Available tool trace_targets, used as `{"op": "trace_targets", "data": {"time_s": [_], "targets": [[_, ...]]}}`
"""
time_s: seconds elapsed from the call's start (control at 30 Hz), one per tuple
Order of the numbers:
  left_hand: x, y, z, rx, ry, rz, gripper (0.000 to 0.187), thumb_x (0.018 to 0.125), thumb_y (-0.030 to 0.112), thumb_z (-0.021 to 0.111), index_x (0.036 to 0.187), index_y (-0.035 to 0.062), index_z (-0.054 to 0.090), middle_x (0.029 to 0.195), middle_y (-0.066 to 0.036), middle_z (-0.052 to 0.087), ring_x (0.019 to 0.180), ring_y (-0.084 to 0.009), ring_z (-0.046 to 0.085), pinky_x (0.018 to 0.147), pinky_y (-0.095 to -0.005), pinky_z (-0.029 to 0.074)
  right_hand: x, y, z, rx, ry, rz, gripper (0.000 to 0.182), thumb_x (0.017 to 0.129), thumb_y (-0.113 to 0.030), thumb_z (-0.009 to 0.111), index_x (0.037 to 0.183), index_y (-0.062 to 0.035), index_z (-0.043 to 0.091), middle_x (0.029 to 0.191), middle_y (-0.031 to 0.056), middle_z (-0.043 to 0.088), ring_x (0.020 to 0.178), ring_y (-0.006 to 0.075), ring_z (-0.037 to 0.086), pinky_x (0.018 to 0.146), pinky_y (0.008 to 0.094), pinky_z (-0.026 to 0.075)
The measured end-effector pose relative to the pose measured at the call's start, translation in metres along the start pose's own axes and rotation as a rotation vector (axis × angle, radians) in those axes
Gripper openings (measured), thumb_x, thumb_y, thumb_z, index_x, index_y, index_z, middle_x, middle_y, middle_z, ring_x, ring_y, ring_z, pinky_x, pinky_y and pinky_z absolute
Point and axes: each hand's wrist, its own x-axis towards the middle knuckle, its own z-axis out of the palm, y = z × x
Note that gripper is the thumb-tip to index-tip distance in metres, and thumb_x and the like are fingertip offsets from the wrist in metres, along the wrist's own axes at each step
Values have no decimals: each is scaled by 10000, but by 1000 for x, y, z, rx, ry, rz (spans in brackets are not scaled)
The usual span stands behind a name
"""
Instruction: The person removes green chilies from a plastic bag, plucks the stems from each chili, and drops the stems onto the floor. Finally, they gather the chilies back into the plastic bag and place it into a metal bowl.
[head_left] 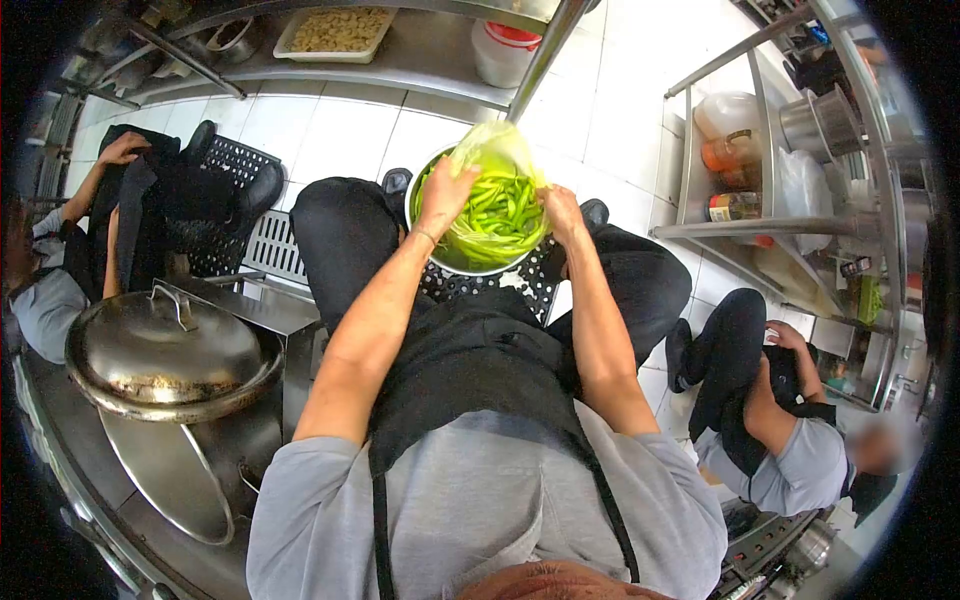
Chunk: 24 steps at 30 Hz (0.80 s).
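Note:
Between my knees sits a round metal bowl [470,268] lined with a thin, see-through yellowish-green plastic bag [497,143]. Long green chili peppers [503,208] fill the bag. My left hand [447,198] is closed on the bag's edge at the left side, above the peppers. On the right side, the fingers of my right hand [562,210] are closed on the opposite edge of the bag. The far edge of the bag stands up past the bowl's rim.
A large lidded metal pot [170,345] stands at left. Metal shelving [740,228] is at right; another shelf ahead holds a white tray [335,35] and a bucket [503,55]. Co-workers sit left [60,270] and right [780,440]. A black perforated crate [480,290] is under the bowl.

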Motion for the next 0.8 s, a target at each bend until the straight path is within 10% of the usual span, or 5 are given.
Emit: {"op": "trace_targets", "data": {"time_s": [0.23,0.4,0.6,0.7,0.8], "targets": [[19,113,-59,465,-437,441,959,587,644,807,1263,25,525,977,-285,665,966,-444,637,847,-495,510,-29,-140,35,-494,-155,-413,275,794,-182,617,957,27,692,908,196,692,805,283,666,744,379,520],[59,100,-73,602,-372,358,360,730,315,759,930,24,688,844,-251,674,852,-416,665,740,-483,544,-44,-204,74,-856,-194,-745,219,786,-189,626,832,13,695,848,239,661,801,371,642,766,431,509],[75,86,-88,306,-249,427,243,778,225,697,946,50,696,851,-238,666,833,-421,652,730,-481,528,-26,-214,84,-871,-249,-1085,197,843,-141,606,929,8,701,989,230,648,966,376,610,874,439,479],[82,85,-99,289,-201,387,218,802,210,669,964,67,699,853,-215,673,830,-423,647,721,-476,524,-14,-227,68,-725,-456,-1078,241,890,-141,615,1081,-4,667,1071,192,651,966,335,635,879,427,507],[98,79,-127,196,-62,416,185,832,174,630,961,58,693,832,-224,661,809,-408,646,672,-447,519,6,-223,35,373,-720,-297,323,915,-179,634,1176,9,604,1101,150,649,971,257,650,870,406,533]]}}
